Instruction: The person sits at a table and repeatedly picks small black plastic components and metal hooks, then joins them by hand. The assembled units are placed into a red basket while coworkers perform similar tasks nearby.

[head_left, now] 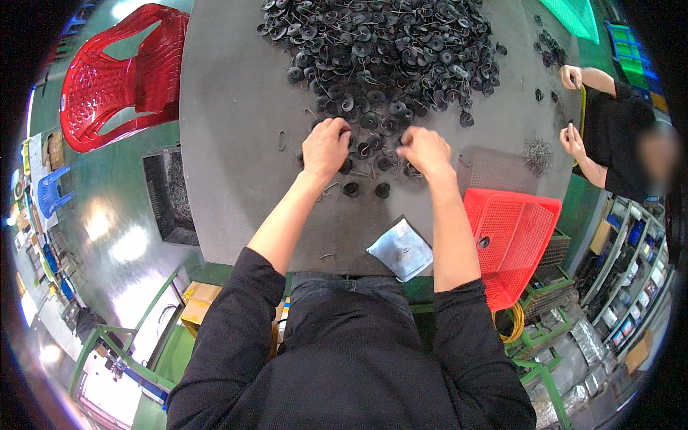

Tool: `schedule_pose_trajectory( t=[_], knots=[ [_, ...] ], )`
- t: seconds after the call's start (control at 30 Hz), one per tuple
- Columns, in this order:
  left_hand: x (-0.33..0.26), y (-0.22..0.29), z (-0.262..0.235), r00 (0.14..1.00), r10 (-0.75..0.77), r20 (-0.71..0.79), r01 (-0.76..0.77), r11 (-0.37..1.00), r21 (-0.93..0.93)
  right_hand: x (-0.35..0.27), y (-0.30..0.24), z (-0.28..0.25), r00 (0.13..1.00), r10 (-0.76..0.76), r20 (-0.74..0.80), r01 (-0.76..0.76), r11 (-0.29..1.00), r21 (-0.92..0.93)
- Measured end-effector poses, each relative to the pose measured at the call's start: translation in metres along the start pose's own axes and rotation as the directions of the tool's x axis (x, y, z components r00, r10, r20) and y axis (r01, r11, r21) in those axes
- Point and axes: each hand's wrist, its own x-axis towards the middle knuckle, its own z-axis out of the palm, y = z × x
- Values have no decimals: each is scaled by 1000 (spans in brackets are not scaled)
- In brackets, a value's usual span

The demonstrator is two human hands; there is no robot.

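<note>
Black rubber discs (380,54) lie heaped with thin wire hooks across the far half of our grey table (229,129), the pile running from centre to far right. We work at its near edge. Our left hand (326,147) sits knuckles-up on the fringe of the heap, fingers curled down and pressed together over a disc; what exactly they grip we cannot tell. Our right hand (425,149) is just beside it, fingertips bunched in a pinch on a small piece, likely a hook or disc, too small to make out.

Two loose discs (365,190) rest near us, just this side of the hands, and a few stray wire hooks (281,140) lie apart to the left. A red mesh basket (512,236) hangs off the near right edge of the table; we see one dark piece in it and little else. A grey cloth pouch (401,249) lies near the table's edge between our forearms.

Judgement: early going. The heap looks barely reduced and the basket almost bare, so most pieces are left to handle.

Far right, another person's hands (572,107) work a yellow-green strip. A red plastic chair (118,72) stands far left.
</note>
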Motion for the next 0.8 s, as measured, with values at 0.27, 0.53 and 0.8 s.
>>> schedule_pose_trajectory(
  t=[0.27,0.53,0.8],
  knots=[
    [20,18,22,922,387,-13,-375,900,221,33,-14,46,865,-226,-448,227,972,-53],
    [3,-5,12,956,293,-3,-289,944,160,4,16,47,914,13,-405,23,996,83],
    [-11,11,25,922,383,52,-386,916,105,5,2,40,891,-147,-429,224,965,134]
  ],
)
